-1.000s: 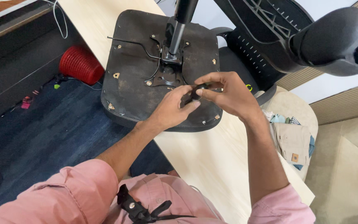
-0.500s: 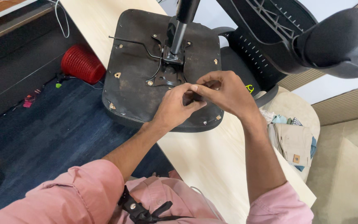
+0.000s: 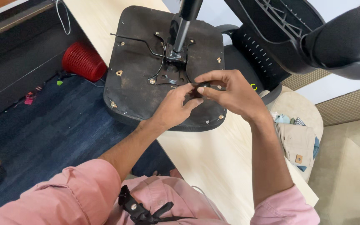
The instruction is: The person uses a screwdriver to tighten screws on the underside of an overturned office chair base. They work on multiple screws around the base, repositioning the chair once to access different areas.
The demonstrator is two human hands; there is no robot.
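right hand point(image 3: 234, 93): fingers curled, thumb and forefinger pinched on a small black part point(image 3: 200, 85); the part's shape is too small to tell. left hand point(image 3: 176, 106): fingers bent together, tips meeting the same black part from below, touching the right fingertips. both hands hover just above the near edge of an upturned chair seat point(image 3: 138, 83).

seat underside: dark, worn board, staples and small tan tabs along the rim. metal mounting plate point(image 3: 169, 75) at centre, just beyond the hands; gas-lift column point(image 3: 184, 27) rises from it, tilted away. thin lever rod point(image 3: 136, 41) runs left from the plate. black chair back point(image 3: 280, 41) and padded armrest point(image 3: 346, 41) to the right, above the seat.

surface: seat lies on a light wooden table point(image 3: 221, 162), overhanging its left edge. pink sleeves point(image 3: 76, 196) in the foreground.

room: dark blue carpet point(image 3: 55, 137) left of the table, red mesh basket point(image 3: 83, 62) on its side there. beige cushion with folded clothes point(image 3: 298, 141) to the right.
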